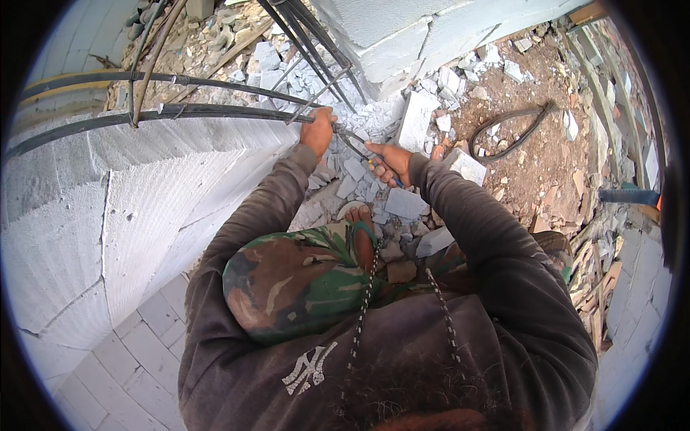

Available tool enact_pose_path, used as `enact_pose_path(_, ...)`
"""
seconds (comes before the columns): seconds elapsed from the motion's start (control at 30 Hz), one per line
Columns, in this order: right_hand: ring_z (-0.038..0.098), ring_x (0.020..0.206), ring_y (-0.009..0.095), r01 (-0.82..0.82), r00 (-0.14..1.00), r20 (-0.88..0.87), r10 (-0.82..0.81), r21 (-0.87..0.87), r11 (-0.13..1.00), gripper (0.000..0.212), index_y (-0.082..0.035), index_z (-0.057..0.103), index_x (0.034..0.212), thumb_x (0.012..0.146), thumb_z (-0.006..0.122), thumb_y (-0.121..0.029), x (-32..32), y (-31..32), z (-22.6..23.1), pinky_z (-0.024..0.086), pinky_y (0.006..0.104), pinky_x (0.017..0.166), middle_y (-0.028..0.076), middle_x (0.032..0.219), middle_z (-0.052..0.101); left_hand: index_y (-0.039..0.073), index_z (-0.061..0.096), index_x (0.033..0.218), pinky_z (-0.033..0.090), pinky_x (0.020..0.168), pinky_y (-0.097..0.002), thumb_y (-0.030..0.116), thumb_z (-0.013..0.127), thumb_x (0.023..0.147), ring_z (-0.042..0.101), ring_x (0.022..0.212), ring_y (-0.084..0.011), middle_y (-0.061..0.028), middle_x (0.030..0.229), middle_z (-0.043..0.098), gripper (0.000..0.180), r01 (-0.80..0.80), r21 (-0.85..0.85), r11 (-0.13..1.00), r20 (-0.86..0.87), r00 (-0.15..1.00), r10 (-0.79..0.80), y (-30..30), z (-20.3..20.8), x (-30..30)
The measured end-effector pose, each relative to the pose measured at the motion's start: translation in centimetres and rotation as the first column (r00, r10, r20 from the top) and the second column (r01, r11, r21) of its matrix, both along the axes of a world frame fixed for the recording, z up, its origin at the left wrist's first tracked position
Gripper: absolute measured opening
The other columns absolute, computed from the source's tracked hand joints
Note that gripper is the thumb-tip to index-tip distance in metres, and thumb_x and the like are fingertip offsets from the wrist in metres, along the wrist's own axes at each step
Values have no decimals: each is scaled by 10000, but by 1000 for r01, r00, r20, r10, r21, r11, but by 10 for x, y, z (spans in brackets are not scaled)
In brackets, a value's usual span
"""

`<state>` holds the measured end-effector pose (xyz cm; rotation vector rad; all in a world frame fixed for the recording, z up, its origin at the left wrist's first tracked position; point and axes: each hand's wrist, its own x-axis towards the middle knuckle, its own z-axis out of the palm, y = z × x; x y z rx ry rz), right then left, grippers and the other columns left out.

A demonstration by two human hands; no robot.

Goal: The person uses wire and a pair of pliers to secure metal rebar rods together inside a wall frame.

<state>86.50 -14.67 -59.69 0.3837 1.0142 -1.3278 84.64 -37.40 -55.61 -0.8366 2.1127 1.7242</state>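
Note:
My left hand (317, 133) is closed around the end of the dark steel rebar (194, 110), which runs in from the left above a pale block wall (165, 179). In my right hand (392, 164) is a pair of pincers (353, 146) with blue and yellow on the handles. Their metal jaws point up and left, close beside my left hand at the bar end. Whether the jaws grip a tie wire there is too small to tell. Just beyond my hands, upright rebars (305, 47) stand bundled against a second block wall (402, 36).
Broken grey block pieces (406, 204) lie around my feet. A loop of dark wire (512, 136) rests on brown soil at the right. Farther right is a handsaw (627, 196) with an orange part. Wooden strips (604, 108) line the right edge.

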Motion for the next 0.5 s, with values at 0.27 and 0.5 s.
enact_pose_path(0.27,695,967,364,148,284,-815,505,558,817,655,17,643,1128,844,733,-566,19,5,23,533,498,851,234,1019,718,65,600,1374,378,1063,-393,362,368,1026,551,1186,-229,-134,1245,701,513,-9,18,1000,11,1000,9,2,1,-2)
enact_pose_path(0.5,668,1085,410,158,219,-683,697,730,665,574,19,705,1037,1007,531,-527,17,-8,57,498,521,957,274,1079,713,51,539,1429,354,1079,-378,342,327,1049,553,1182,-226,-157,1253,695,524,37,15,999,-72,997,-36,0,-7,-2)
